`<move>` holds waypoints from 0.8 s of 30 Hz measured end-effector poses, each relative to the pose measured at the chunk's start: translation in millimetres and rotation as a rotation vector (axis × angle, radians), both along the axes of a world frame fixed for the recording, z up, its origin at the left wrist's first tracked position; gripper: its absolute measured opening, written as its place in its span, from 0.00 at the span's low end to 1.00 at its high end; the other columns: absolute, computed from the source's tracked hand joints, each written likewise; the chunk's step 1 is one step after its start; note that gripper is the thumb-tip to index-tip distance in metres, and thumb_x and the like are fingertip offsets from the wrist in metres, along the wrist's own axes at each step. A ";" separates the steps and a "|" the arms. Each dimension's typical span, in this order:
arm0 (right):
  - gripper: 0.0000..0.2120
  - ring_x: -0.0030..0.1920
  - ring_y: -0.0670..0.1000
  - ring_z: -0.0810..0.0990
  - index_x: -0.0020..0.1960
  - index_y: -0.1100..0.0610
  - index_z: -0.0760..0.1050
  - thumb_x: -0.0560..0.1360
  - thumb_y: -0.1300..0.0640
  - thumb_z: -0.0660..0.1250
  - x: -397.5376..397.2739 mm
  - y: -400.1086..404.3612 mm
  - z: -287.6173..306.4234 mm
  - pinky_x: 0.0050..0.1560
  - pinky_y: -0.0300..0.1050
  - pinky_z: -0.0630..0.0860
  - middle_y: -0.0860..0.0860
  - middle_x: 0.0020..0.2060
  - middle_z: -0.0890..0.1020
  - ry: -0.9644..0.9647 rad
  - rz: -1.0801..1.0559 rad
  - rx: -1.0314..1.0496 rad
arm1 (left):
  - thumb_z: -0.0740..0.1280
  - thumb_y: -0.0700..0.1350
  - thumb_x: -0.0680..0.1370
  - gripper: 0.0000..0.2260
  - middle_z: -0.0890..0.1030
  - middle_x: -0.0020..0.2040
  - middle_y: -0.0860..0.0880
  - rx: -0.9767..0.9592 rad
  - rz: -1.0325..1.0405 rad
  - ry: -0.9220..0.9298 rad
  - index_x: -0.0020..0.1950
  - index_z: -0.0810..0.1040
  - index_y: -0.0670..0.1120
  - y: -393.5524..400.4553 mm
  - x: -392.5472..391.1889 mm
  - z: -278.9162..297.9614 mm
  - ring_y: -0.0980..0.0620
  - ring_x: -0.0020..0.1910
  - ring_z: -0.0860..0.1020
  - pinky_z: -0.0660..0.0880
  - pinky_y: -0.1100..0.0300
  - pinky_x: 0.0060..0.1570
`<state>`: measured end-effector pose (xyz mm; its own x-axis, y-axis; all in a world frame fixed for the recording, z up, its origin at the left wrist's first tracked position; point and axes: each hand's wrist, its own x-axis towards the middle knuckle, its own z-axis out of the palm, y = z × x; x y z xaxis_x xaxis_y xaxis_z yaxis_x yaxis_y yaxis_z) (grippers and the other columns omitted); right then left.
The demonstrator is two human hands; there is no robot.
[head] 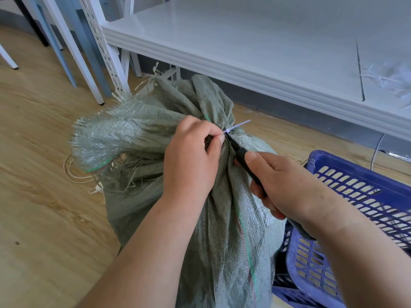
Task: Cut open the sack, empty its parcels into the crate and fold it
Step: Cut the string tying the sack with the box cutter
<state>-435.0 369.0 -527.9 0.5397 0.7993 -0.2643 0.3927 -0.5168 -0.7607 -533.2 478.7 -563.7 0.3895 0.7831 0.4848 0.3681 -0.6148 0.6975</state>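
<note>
Gripping a black-handled cutter (246,166), the right hand (287,185) meets the sack's (224,218) tie (235,126).

Grey-green woven sack (222,218): upright on the floor, neck gathered and bound by a white cable tie (235,127). Blue perforated crate (355,196): immediately beside it.

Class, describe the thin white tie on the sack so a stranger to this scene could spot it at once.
Find the grey-green woven sack standing on the wooden floor beside the blue crate. At its bunched neck, the left hand pinches a cable tie. It is the only smooth white plastic strip there, its tail pointing toward the shelf.
</note>
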 end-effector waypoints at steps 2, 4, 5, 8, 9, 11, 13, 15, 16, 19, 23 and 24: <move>0.20 0.25 0.51 0.66 0.38 0.57 0.71 0.80 0.44 0.55 1.2 2.4 1.1 0.30 0.45 0.65 0.55 0.30 0.74 0.039 -0.021 -0.012 | 0.70 0.42 0.75 0.02 0.75 0.45 0.53 0.015 -0.019 0.014 0.44 0.81 0.48 -1.5 1.0 -0.8 0.56 0.39 0.74 0.71 0.61 0.40; 0.20 0.24 0.52 0.66 0.36 0.54 0.72 0.80 0.44 0.55 1.7 4.0 0.8 0.27 0.44 0.66 0.56 0.30 0.73 0.070 -0.037 -0.015 | 0.70 0.41 0.75 0.02 0.75 0.45 0.53 0.026 -0.032 0.027 0.45 0.82 0.48 -1.5 0.8 -2.0 0.55 0.40 0.74 0.71 0.62 0.41; 0.20 0.24 0.53 0.66 0.36 0.54 0.71 0.80 0.44 0.55 1.9 4.2 0.1 0.26 0.43 0.66 0.56 0.30 0.73 0.075 -0.038 -0.013 | 0.70 0.41 0.75 0.02 0.75 0.46 0.53 0.026 -0.037 0.032 0.45 0.82 0.48 -1.3 0.4 -2.5 0.55 0.41 0.74 0.71 0.62 0.41; 0.20 0.22 0.51 0.65 0.34 0.53 0.70 0.80 0.44 0.56 2.3 3.3 -1.7 0.25 0.42 0.66 0.54 0.29 0.74 0.081 -0.024 0.004 | 0.70 0.42 0.75 0.02 0.75 0.46 0.54 0.017 -0.026 0.026 0.44 0.81 0.49 -2.0 -0.4 -2.8 0.55 0.40 0.74 0.71 0.60 0.41; 0.20 0.22 0.50 0.65 0.34 0.53 0.70 0.80 0.44 0.56 2.5 2.6 -2.3 0.25 0.42 0.65 0.53 0.28 0.74 0.076 -0.012 0.010 | 0.69 0.43 0.76 0.02 0.75 0.45 0.54 0.013 -0.004 0.023 0.44 0.81 0.50 -2.6 -0.6 -2.5 0.55 0.40 0.74 0.72 0.58 0.40; 0.20 0.21 0.47 0.65 0.34 0.54 0.69 0.80 0.43 0.55 2.6 0.2 -3.1 0.27 0.42 0.64 0.52 0.27 0.74 0.051 0.011 0.017 | 0.69 0.45 0.76 0.02 0.75 0.45 0.54 -0.002 0.038 0.019 0.44 0.80 0.50 -4.0 -1.2 -1.1 0.54 0.40 0.75 0.73 0.54 0.40; 0.20 0.21 0.46 0.65 0.34 0.54 0.68 0.79 0.43 0.55 1.7 -2.4 -3.9 0.28 0.42 0.63 0.51 0.27 0.73 0.042 0.018 0.027 | 0.68 0.46 0.77 0.02 0.75 0.45 0.55 -0.021 0.058 0.013 0.44 0.80 0.50 -4.2 -1.9 0.5 0.54 0.39 0.75 0.74 0.53 0.39; 0.20 0.21 0.47 0.65 0.35 0.55 0.69 0.78 0.42 0.55 0.5 -3.5 -4.0 0.28 0.42 0.63 0.51 0.27 0.73 0.045 0.013 0.030 | 0.68 0.46 0.77 0.03 0.74 0.45 0.55 -0.026 0.063 0.011 0.45 0.80 0.50 -3.8 -2.0 1.6 0.53 0.39 0.75 0.74 0.53 0.39; 0.20 0.21 0.47 0.65 0.37 0.57 0.70 0.78 0.43 0.55 0.0 -3.1 -3.3 0.27 0.42 0.63 0.52 0.27 0.73 0.049 0.007 0.027 | 0.68 0.46 0.77 0.03 0.75 0.45 0.54 -0.022 0.058 0.011 0.45 0.80 0.50 -4.0 -1.5 1.7 0.53 0.39 0.75 0.74 0.53 0.39; 0.20 0.21 0.49 0.64 0.40 0.59 0.71 0.80 0.44 0.56 1.3 0.8 -0.7 0.25 0.41 0.63 0.54 0.29 0.73 0.077 -0.016 0.021 | 0.69 0.45 0.76 0.02 0.75 0.45 0.54 -0.007 0.025 0.008 0.44 0.80 0.49 -5.7 0.5 2.1 0.53 0.39 0.75 0.74 0.53 0.40; 0.20 0.22 0.50 0.64 0.37 0.59 0.69 0.80 0.45 0.56 2.8 2.7 1.7 0.24 0.41 0.63 0.54 0.28 0.72 0.060 -0.003 0.016 | 0.68 0.45 0.77 0.03 0.74 0.45 0.55 -0.021 0.019 0.029 0.44 0.80 0.50 -6.0 -0.6 3.5 0.54 0.38 0.75 0.74 0.53 0.39; 0.21 0.23 0.51 0.65 0.36 0.58 0.68 0.80 0.44 0.56 3.2 1.5 2.2 0.25 0.42 0.63 0.53 0.28 0.72 0.050 0.001 0.011 | 0.68 0.46 0.77 0.03 0.74 0.45 0.56 -0.029 0.025 0.033 0.44 0.80 0.51 -5.9 -1.3 4.0 0.54 0.38 0.74 0.73 0.54 0.39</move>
<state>-431.8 370.5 -525.7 0.5249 0.8031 -0.2820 0.3547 -0.5076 -0.7852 -534.5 472.8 -559.7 0.3850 0.8064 0.4489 0.4062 -0.5848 0.7021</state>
